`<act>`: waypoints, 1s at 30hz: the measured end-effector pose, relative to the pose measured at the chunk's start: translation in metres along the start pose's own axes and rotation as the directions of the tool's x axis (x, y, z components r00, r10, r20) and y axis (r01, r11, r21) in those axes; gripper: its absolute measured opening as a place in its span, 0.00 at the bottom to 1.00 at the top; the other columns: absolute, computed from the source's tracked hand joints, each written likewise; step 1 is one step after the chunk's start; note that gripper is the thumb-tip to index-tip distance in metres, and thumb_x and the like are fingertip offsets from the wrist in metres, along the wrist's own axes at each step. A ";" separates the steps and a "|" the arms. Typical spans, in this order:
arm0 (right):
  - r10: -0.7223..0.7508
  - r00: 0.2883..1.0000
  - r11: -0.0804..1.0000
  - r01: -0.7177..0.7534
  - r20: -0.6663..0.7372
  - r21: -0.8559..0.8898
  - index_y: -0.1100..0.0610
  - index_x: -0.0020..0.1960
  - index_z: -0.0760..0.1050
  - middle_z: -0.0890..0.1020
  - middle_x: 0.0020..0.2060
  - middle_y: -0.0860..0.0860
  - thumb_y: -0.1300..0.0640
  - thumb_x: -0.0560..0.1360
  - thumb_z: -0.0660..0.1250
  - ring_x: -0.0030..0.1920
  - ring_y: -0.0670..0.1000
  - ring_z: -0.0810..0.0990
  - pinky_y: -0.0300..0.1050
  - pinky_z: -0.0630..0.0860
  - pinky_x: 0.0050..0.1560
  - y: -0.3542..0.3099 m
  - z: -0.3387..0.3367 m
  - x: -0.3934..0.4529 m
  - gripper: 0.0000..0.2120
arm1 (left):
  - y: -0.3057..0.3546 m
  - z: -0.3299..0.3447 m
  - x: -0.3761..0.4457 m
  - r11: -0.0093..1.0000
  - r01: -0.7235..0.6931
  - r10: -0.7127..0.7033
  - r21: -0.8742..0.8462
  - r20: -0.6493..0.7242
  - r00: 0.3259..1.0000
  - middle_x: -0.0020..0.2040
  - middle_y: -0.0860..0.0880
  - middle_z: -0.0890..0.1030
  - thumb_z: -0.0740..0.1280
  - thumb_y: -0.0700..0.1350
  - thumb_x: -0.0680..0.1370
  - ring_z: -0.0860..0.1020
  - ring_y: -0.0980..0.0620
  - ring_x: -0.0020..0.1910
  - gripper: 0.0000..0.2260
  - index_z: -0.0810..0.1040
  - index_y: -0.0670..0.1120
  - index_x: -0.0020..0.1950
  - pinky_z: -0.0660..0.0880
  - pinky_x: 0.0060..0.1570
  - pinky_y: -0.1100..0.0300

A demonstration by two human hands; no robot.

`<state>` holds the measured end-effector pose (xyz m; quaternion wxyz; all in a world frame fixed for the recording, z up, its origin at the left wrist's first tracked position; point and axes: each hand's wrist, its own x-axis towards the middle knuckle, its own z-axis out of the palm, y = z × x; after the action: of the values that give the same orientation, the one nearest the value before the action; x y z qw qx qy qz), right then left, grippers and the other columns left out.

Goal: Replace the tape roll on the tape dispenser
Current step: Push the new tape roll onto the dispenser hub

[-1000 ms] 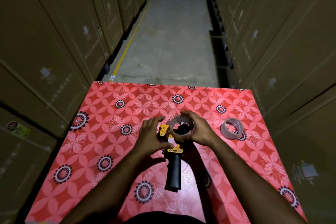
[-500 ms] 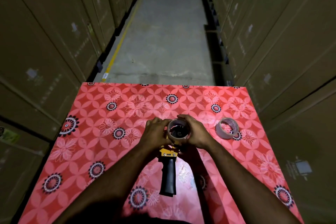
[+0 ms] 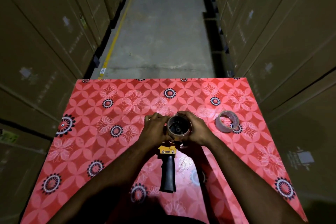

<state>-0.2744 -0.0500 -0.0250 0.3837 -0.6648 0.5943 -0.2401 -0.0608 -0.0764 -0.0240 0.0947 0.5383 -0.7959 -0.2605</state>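
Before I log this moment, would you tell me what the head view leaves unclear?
- Yellow-and-black tape dispenser: its head is hidden by both hands.
- Clear tape roll: whether it is seated is hidden by the left hand and right hand.
- Spare clear tape roll: too small to judge remaining tape.

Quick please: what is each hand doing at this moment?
Left hand: fingers curled round the tape roll on the tape dispenser.
Right hand: also gripping the same roll.

A red table covering [image 3: 112,151] printed with pale petals and black-and-white flowers spans the foreground. Stacked brown cardboard cartons [image 3: 45,42] flank a grey concrete aisle floor [image 3: 163,32]. A yellow painted line [image 3: 116,36] runs along its left edge.
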 end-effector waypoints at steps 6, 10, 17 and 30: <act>-0.023 1.000 1.000 0.023 -0.007 -0.016 0.53 0.74 0.67 0.76 0.69 0.50 0.54 0.61 0.83 0.67 0.46 0.76 0.30 0.70 0.66 0.007 0.000 -0.004 0.46 | 0.008 0.003 -0.001 0.999 -0.039 0.039 0.000 -0.027 0.999 0.61 0.50 0.79 0.81 0.59 0.67 0.70 0.49 0.65 0.35 0.77 0.53 0.72 0.59 0.60 0.53; -0.013 1.000 1.000 0.014 -0.010 0.023 0.52 0.74 0.67 0.75 0.67 0.49 0.50 0.60 0.83 0.67 0.48 0.76 0.42 0.74 0.68 0.009 0.005 -0.003 0.47 | 0.007 0.004 -0.002 0.997 -0.016 0.018 -0.076 0.028 0.999 0.63 0.50 0.81 0.81 0.54 0.66 0.74 0.48 0.66 0.36 0.76 0.51 0.73 0.61 0.60 0.52; -0.063 0.998 0.997 0.063 0.004 -0.035 0.55 0.75 0.68 0.74 0.66 0.51 0.42 0.59 0.78 0.67 0.48 0.74 0.41 0.71 0.69 0.007 0.007 0.002 0.48 | -0.003 0.006 -0.002 0.958 0.031 -0.016 -0.285 0.055 0.998 0.56 0.50 0.82 0.80 0.54 0.57 0.81 0.49 0.55 0.36 0.78 0.51 0.65 0.80 0.56 0.44; 0.017 1.000 0.997 -0.017 -0.008 -0.079 0.48 0.72 0.70 0.75 0.67 0.46 0.47 0.58 0.80 0.64 0.41 0.74 0.21 0.63 0.60 0.015 0.024 0.001 0.43 | 0.007 0.019 0.003 0.996 0.050 -0.056 0.078 0.085 0.995 0.58 0.48 0.80 0.82 0.54 0.61 0.76 0.47 0.62 0.30 0.78 0.49 0.59 0.65 0.61 0.48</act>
<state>-0.2647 -0.0451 -0.0513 0.3568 -0.6735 0.6104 -0.2156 -0.0755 -0.0709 -0.0365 0.0328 0.5506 -0.7939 -0.2559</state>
